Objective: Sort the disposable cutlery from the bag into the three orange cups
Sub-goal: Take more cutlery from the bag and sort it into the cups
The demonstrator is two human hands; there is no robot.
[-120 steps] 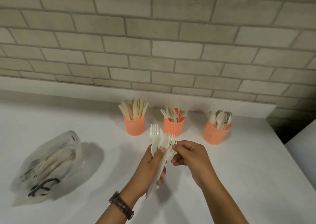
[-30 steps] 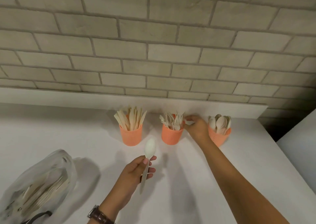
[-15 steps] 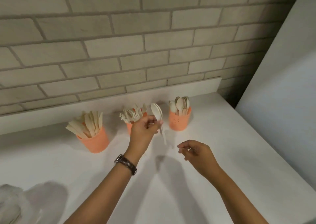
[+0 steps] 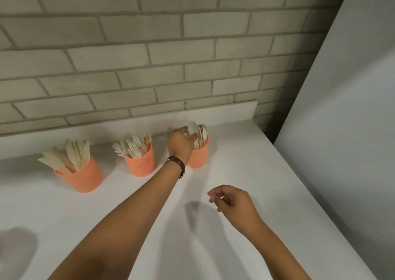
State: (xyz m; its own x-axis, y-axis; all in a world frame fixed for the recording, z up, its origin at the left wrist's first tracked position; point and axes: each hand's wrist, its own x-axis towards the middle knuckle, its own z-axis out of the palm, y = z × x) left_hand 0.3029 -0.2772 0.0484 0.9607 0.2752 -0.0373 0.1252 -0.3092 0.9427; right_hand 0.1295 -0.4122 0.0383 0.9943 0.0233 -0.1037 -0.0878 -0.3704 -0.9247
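Observation:
Three orange cups stand in a row by the wall. The left cup (image 4: pixel 82 178) holds knives, the middle cup (image 4: pixel 141 163) holds forks, and the right cup (image 4: pixel 199 154) holds spoons. My left hand (image 4: pixel 180 143) reaches across to the right cup and pinches a pale spoon (image 4: pixel 193 128), whose bowl stands at the cup's rim among the other spoons. My right hand (image 4: pixel 232 200) hovers over the white table (image 4: pixel 245 173) nearer to me, with loosely curled fingers and nothing in it. The bag is out of view.
A brick wall (image 4: pixel 149 55) with a low white ledge (image 4: pixel 235 111) backs the table. A pale wall or panel (image 4: pixel 346 130) rises to the right beyond the table's right edge. A shadow lies at the lower left.
My left hand carried the spoon rightward, from in front of the fork cup to the spoon cup. My right hand stayed low over the table, empty. The view swung right.

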